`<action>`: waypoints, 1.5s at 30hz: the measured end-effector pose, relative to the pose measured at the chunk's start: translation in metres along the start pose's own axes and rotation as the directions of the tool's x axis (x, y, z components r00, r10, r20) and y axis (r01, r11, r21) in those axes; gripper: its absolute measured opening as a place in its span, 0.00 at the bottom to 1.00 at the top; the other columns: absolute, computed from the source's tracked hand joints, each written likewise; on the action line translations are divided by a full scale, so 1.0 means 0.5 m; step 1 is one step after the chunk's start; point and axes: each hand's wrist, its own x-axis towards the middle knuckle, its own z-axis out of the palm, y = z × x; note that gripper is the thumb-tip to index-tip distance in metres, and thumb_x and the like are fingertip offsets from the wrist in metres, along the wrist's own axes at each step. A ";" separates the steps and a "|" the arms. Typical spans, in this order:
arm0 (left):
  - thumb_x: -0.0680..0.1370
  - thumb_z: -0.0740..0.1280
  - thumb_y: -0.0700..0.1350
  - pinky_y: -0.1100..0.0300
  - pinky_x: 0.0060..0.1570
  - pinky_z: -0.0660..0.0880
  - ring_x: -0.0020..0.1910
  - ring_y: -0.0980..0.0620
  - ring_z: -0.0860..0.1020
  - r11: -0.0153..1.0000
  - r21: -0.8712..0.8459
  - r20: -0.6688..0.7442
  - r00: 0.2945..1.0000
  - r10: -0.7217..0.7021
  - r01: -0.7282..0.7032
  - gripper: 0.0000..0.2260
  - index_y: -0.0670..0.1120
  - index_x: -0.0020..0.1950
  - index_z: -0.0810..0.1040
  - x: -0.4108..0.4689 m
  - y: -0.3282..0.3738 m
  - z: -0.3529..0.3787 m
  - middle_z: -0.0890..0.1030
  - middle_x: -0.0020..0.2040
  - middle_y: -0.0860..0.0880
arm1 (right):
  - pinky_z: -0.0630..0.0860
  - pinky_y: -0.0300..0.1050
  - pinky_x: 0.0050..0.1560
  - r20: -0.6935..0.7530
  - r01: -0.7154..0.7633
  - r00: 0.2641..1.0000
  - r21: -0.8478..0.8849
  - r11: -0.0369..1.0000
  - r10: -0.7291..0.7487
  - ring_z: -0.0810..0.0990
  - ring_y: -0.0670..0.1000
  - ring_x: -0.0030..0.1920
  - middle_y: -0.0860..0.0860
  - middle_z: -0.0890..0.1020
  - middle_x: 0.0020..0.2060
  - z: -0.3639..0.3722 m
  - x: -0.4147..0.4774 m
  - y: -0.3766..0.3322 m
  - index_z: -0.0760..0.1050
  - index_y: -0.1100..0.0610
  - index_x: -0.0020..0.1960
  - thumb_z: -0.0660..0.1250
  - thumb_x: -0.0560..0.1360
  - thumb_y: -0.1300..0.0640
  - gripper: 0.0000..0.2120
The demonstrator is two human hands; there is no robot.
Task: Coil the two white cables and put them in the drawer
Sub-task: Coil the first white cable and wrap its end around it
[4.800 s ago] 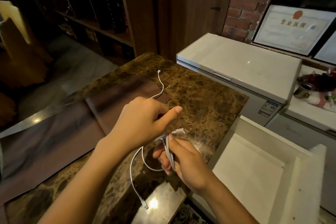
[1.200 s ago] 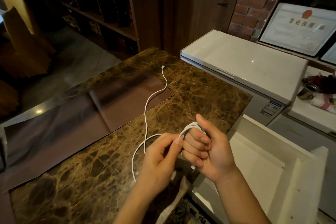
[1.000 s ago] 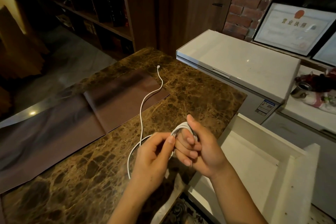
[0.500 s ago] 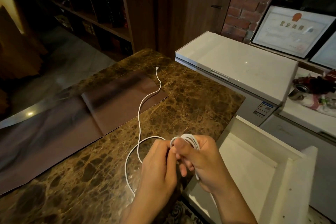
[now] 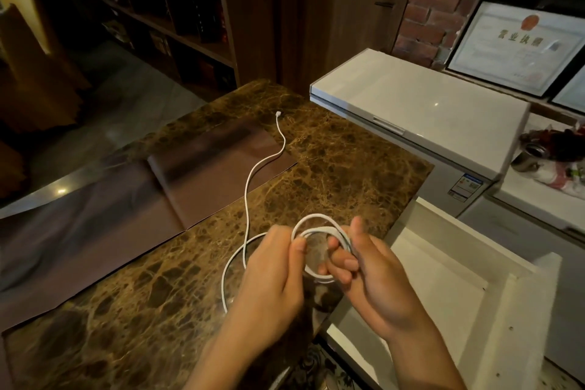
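A white cable is wound into a small coil [image 5: 316, 225] held between both hands above the near edge of the marble counter. My right hand [image 5: 373, 282] grips the coil's right side, fingers through the loops. My left hand [image 5: 275, 275] pinches its left side with thumb and forefinger. A loose white cable [image 5: 250, 180] lies on the counter, running from a loop by my left hand to a plug at the far end. I cannot tell whether it is the same cable as the coil. An open white drawer [image 5: 474, 310] stands to the right, below counter level.
A brown mat [image 5: 126, 199] covers the left part of the marble counter [image 5: 342, 168]. A white chest freezer [image 5: 421, 104] stands beyond the drawer. Framed certificates lean on the brick wall at the right. Dark shelves stand at the back left.
The coil was bunched in my right fist; now both hands hold it spread into round loops. The loose cable on the counter has barely moved.
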 end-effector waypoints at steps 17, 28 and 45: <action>0.83 0.53 0.54 0.57 0.31 0.73 0.31 0.55 0.77 0.984 0.163 -0.059 0.996 -0.066 0.075 0.13 0.50 0.47 0.72 0.006 -0.043 -0.023 0.77 0.33 0.55 | 0.80 0.48 0.46 -0.013 0.107 0.964 -0.895 0.433 -0.264 0.80 0.48 0.45 0.48 0.81 0.41 0.004 0.030 0.003 0.82 0.52 0.46 0.57 0.84 0.46 0.18; 0.83 0.53 0.54 0.59 0.31 0.74 0.31 0.58 0.77 0.980 0.159 -0.203 0.975 -0.087 0.120 0.12 0.50 0.47 0.72 0.016 -0.056 -0.009 0.77 0.34 0.57 | 0.75 0.32 0.40 0.010 0.078 0.991 -0.859 0.505 -0.136 0.83 0.39 0.37 0.43 0.85 0.34 0.002 0.009 -0.001 0.82 0.46 0.58 0.62 0.83 0.51 0.10; 0.83 0.54 0.52 0.51 0.30 0.74 0.29 0.56 0.75 0.987 0.077 -0.168 0.978 -0.127 0.142 0.11 0.49 0.48 0.72 0.008 -0.050 0.017 0.76 0.33 0.55 | 0.80 0.48 0.57 0.055 0.067 0.997 -0.545 0.835 -0.044 0.84 0.53 0.53 0.51 0.87 0.48 0.005 0.070 0.013 0.84 0.50 0.58 0.64 0.83 0.56 0.11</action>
